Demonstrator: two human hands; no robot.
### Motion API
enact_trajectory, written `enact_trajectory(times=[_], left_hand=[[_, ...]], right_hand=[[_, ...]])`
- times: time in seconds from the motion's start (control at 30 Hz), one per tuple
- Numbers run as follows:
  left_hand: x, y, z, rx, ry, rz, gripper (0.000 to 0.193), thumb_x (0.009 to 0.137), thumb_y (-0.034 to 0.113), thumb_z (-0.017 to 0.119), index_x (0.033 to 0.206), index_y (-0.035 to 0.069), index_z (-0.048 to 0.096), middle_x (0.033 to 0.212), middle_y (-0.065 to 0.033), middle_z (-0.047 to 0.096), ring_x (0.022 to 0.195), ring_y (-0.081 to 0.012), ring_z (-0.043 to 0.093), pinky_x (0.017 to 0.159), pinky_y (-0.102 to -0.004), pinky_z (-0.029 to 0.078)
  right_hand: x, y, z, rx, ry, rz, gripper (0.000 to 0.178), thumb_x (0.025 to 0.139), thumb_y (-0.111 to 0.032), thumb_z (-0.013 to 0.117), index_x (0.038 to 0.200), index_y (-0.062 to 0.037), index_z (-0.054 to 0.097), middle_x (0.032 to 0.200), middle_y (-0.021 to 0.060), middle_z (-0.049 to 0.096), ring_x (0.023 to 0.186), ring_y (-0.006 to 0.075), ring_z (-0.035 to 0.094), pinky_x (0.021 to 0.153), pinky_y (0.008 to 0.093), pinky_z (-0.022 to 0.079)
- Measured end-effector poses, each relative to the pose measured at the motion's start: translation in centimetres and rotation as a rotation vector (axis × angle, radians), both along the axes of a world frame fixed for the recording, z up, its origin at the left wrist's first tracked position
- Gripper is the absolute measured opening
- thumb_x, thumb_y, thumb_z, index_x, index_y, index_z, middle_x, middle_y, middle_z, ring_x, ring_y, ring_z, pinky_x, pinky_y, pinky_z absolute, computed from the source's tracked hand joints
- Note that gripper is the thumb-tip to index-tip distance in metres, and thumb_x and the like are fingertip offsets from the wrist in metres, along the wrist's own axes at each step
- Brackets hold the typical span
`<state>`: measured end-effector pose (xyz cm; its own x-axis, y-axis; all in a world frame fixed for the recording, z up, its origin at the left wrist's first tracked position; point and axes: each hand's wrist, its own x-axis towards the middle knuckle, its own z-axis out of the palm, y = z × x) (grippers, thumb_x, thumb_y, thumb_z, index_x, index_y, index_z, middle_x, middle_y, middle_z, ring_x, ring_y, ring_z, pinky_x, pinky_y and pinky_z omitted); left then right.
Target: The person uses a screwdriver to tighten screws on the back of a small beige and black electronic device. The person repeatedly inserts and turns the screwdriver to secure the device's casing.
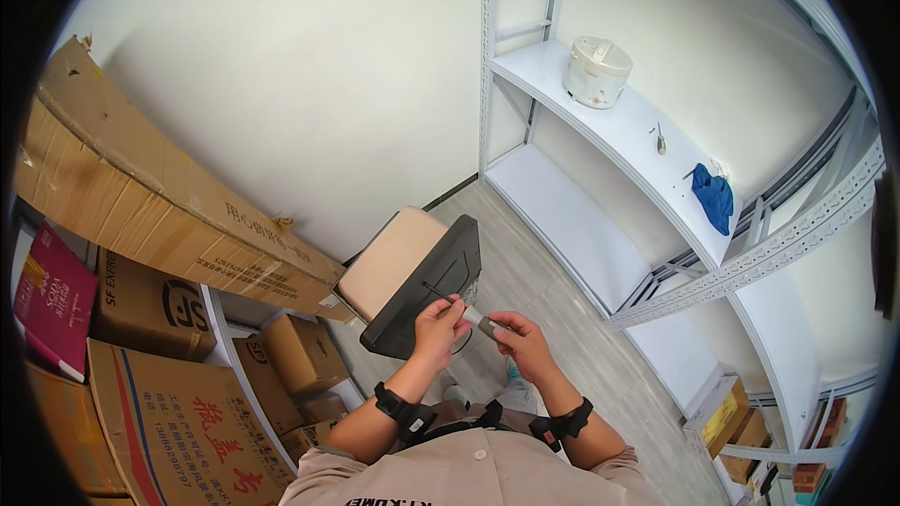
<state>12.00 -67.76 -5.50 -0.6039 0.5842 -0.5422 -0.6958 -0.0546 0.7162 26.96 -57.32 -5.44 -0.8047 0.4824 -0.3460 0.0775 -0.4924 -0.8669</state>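
Between my hands is a slim white-and-grey cylinder-shaped tool (480, 319), whose kind I cannot make out. My left hand (442, 328) pinches its pale end, near a thin dark rod or cord (437, 291). Closed round the grey end is my right hand (521, 344). Just beyond and below them stands a block-shaped thing with a beige top (398, 258) and a black side panel (417, 305). My left hand partly covers the black panel.
Cardboard boxes (183, 412) fill racks on the left, under one long carton (178, 197). On the right, a white metal shelf (581, 122) bears a white rice cooker (597, 73), a small screwdriver (661, 143) and a blue cloth-like bundle (713, 199). Grey wood-look flooring (562, 347) lies between.
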Motion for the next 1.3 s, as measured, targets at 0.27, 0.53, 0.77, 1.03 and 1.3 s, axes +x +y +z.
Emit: enact_trajectory(times=[0.27,0.53,0.77,1.03,1.3], left_hand=[[0.1,-0.2,-1.1,0.085,-0.024,0.002,0.017,0.097,0.011,0.054,0.112,0.006,0.055,0.105,-0.0062,0.063,0.086,-0.0146,0.064,0.074,-0.0269,0.056],[0.6,-0.2,0.3,-0.085,-0.001,-0.011,0.015,0.092,0.021,0.065,0.097,0.007,0.06,0.086,0.0004,0.059,0.077,-0.0082,0.058,0.069,-0.0282,0.055],[0.4,-0.2,-1.4,-0.003,-0.02,0.049,0.02,0.09,0.023,0.068,0.09,0.005,0.06,0.076,0.0001,0.057,0.063,-0.0086,0.056,0.062,-0.0258,0.055],[0.6,0.0,-0.9,0.065,-0.03,0.05,0.017,0.095,0.018,0.06,0.104,0.004,0.059,0.098,-0.0048,0.063,0.074,-0.0094,0.058,0.075,-0.0301,0.056],[-0.1,-0.1,-0.8,-0.014,-0.034,-0.033,0.032,0.095,0.012,0.055,0.126,0.009,0.046,0.106,-0.0072,0.064,0.085,-0.0133,0.063,0.074,-0.0298,0.055]], right_hand=[[-0.1,0.1,2.1,-0.375,-0.056,-0.034,0.031,0.094,-0.02,0.056,0.122,-0.0061,0.054,0.089,0.0041,0.062,0.061,0.0134,0.055,0.055,0.0259,0.044],[-0.2,-0.3,0.5,-0.041,-0.065,0.026,0.03,0.089,-0.014,0.063,0.116,-0.0024,0.06,0.095,0.0033,0.063,0.062,0.0093,0.054,0.056,0.0232,0.043],[-0.4,-0.6,0.7,0.09,0.005,0.006,0.031,0.087,-0.011,0.065,0.117,-0.0025,0.06,0.093,0.0029,0.062,0.065,0.0097,0.055,0.059,0.0233,0.045],[-0.3,-0.2,2.1,-0.359,0.0,-0.02,0.032,0.093,-0.019,0.056,0.122,-0.0034,0.056,0.092,0.0065,0.062,0.059,0.0136,0.055,0.053,0.0245,0.045],[-0.3,-0.3,1.5,-0.126,-0.066,0.002,0.028,0.093,-0.017,0.059,0.117,-0.0016,0.059,0.086,0.0023,0.06,0.056,0.0097,0.052,0.048,0.0231,0.038]])
